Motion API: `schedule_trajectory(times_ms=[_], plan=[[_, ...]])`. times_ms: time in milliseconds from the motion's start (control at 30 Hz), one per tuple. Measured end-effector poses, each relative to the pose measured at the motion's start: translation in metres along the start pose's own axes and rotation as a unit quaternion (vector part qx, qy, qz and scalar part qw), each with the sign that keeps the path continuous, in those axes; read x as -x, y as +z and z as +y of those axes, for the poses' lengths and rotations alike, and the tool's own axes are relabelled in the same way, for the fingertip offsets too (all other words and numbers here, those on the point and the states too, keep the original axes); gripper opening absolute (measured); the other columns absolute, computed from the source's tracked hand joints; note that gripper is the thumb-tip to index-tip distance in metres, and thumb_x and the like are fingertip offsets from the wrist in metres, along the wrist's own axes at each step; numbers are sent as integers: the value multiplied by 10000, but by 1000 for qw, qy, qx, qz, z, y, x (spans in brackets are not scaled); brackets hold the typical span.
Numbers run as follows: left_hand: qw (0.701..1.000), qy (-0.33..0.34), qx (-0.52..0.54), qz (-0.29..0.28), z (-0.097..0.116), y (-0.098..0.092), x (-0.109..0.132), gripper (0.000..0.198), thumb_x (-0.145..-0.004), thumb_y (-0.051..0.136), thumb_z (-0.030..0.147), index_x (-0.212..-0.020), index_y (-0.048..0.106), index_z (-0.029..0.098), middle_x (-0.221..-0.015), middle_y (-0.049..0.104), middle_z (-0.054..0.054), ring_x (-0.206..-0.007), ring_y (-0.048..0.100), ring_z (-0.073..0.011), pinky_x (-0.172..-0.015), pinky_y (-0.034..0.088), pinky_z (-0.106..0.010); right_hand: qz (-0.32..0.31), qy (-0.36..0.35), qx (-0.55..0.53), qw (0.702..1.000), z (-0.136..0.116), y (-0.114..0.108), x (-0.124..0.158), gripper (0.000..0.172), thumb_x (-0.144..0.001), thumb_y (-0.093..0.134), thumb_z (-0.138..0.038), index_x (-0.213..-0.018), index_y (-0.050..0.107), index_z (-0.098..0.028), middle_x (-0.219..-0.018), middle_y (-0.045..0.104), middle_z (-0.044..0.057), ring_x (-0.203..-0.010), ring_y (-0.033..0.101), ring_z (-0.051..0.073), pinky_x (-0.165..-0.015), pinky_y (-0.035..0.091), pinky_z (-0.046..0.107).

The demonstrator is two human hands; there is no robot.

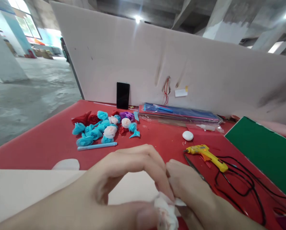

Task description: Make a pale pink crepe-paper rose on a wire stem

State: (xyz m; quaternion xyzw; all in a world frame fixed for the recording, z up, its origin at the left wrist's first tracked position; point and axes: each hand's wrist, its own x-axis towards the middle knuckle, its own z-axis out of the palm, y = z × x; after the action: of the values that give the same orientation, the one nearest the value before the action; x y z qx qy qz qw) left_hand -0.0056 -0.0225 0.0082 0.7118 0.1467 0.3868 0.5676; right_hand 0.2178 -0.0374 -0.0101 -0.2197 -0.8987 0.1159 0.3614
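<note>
Low over the counter (44,140), toward its near edge, the left hand (97,182) pinches a crumpled white flower (166,212); the right hand (191,182) curls beside it, grip hidden. Light, even pressure should spare the folds.

Red covers your surface (49,137), and the flower (167,214) in your fingers (160,175) is white tinged with pale pink. Toward the far left corner you have sky-blue rosettes (102,126), pale pink blooms (110,131), a deep red rose (93,119), a purple flower (127,116) and a light blue stick (97,146). At the far edge, your phone (123,95) is black and the stack (191,114) shows dark blue. Toward the right edge, your glue gun (211,158) is yellow with an orange trigger (206,157), its cord (251,180) black, the board (265,153) green with a whitish border. Your sheet (25,188) near the left corner is plain white.
</note>
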Motion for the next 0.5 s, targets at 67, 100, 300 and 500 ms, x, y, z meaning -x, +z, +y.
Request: schedule_trajectory(times_ms=[67,100,300,500], plan=[[1000,-2,-13,-5,-3,0,2,187,-882,801,396,-1022,745,285,-939,678,24,-830,650,-132,-905,541,-214,1,1,1,1000,1,0,1,175,-1014,448,-178,-853,496,-228,-715,583,-13,-600,518,136,-537,407,239],[1000,0,-25,-9,-4,1,4,212,-874,808,404,-1037,729,293,-953,676,25,-844,648,-134,-891,540,-211,-3,2,2,1000,1,-1,2,173,-1019,441,-181,-864,503,-225,-724,592,-8,-604,526,137,-541,414,239],[995,33,-95,-5,-7,4,7,212,-893,795,417,-992,671,276,-988,652,21,-830,636,-124,-789,545,-180,-67,21,3,998,2,-5,-8,181,-1037,439,-274,-932,576,-221,-759,623,28,-689,569,188,-642,480,285],[982,-28,-184,23,-4,6,12,274,-826,836,227,-946,602,302,-898,626,18,-796,603,-173,-781,557,-259,-97,73,-16,992,1,-3,-24,220,-1043,459,-350,-981,624,-219,-842,659,58,-818,616,215,-750,527,312]])
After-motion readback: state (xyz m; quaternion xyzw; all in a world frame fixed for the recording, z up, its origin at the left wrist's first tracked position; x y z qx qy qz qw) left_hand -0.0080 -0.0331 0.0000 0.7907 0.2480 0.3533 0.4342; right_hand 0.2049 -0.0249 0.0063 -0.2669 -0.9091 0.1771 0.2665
